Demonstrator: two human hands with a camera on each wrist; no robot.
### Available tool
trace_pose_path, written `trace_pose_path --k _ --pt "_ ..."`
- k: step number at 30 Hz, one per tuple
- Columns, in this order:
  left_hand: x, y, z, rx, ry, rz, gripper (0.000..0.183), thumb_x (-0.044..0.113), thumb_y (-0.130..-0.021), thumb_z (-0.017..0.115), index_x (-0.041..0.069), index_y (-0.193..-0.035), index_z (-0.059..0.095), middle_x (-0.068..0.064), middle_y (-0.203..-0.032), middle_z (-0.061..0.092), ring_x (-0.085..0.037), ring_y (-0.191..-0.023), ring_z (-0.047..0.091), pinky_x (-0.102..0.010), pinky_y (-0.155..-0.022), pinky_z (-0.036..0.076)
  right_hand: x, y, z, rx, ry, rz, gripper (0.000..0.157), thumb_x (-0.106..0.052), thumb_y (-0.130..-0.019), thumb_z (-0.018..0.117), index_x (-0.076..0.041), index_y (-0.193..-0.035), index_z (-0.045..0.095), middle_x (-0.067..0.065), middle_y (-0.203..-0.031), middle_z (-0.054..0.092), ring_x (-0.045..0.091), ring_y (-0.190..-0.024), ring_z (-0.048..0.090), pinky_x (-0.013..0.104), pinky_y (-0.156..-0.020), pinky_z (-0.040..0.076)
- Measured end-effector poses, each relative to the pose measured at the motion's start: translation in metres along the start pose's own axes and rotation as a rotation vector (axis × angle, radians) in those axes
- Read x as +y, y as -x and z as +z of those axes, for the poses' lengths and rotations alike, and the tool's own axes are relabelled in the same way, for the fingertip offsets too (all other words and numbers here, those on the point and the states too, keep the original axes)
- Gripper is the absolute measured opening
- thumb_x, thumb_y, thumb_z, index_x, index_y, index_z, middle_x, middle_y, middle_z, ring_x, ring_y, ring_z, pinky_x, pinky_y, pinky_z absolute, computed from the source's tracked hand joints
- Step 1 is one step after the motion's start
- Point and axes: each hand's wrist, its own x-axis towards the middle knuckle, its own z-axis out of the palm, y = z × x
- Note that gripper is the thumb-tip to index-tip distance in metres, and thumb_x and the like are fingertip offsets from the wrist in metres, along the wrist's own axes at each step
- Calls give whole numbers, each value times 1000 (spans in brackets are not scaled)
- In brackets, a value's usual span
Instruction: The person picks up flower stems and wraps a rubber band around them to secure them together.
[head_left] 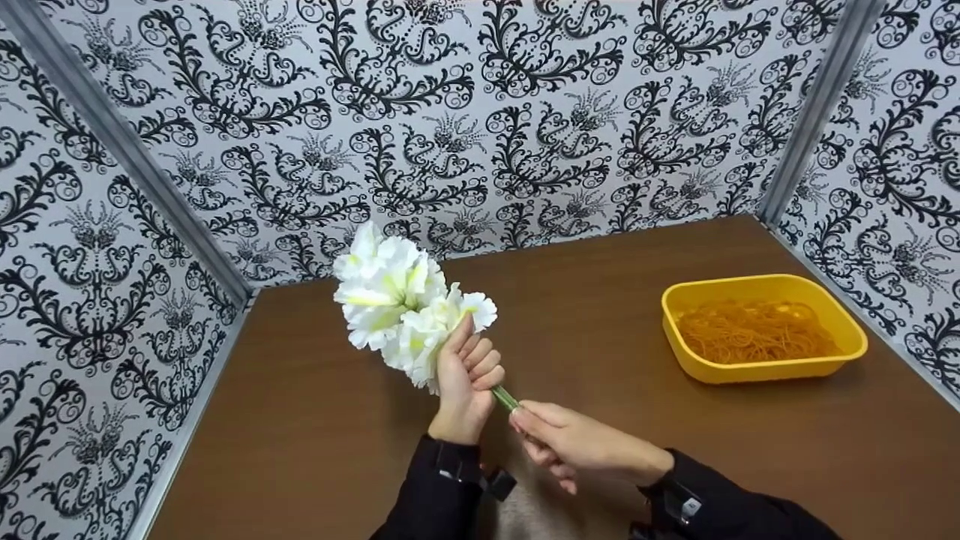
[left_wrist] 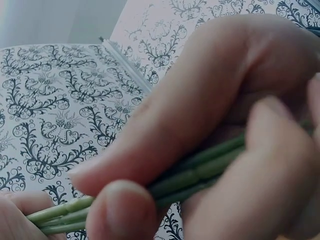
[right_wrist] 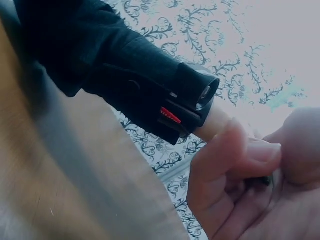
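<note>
A bunch of white artificial-looking flowers (head_left: 394, 289) with yellow-green centres tilts up to the left over the table. My left hand (head_left: 466, 382) grips the green stems (head_left: 505, 398) just below the blooms, thumb pointing up along them. Lower down, my right hand (head_left: 581, 442) pinches the same bundle between thumb and fingers. Several stems (left_wrist: 197, 172) run side by side through the left fingers in the left wrist view. From the right wrist, the curled right fingers (right_wrist: 212, 170) show close up, with a dark bit of stem (right_wrist: 260, 181) between them and most of the bundle hidden.
On the right of the brown wooden table (head_left: 570, 300) stands a yellow plastic basin (head_left: 772, 371) holding many orange-brown rubber bands (head_left: 757, 330). Patterned black-and-white panels (head_left: 465, 150) enclose the table at the back and sides. Both wrists carry dark sleeves and strapped devices.
</note>
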Motion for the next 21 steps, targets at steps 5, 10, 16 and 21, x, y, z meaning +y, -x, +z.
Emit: trace_pose_path --k 5,10,16,21 --pt "-1 2 4 12 -14 11 56 29 -111 36 21 -57 24 12 -49 19 -2 -44 9 -14 -36 10 -2 1 3 31 176 -70 44 -35 -113 32 4 -96 44 -4 -61 42 9 -40 41 44 -32 47" --pt "-1 3 7 -7 -20 12 56 30 -112 35 20 -58 24 11 -50 19 -2 -44 9 -14 -36 10 -7 5 3 51 292 -114 36 -30 -113 34 -3 -94 47 -2 -64 44 8 -41 43 56 -33 45" --pt "5 5 9 -34 4 55 55 30 -112 34 19 -59 24 11 -52 16 -2 -44 9 -14 -36 10 -16 18 -18 3 529 -145 27 -33 -112 38 -16 -97 52 -10 -69 47 0 -52 42 17 -45 38" --pt "15 8 10 -44 25 71 56 30 -112 33 19 -58 23 10 -52 15 -3 -44 8 -15 -36 11 -32 35 -43 45 787 -268 19 -29 -111 44 -20 -106 60 -14 -75 52 -3 -61 46 17 -55 43"
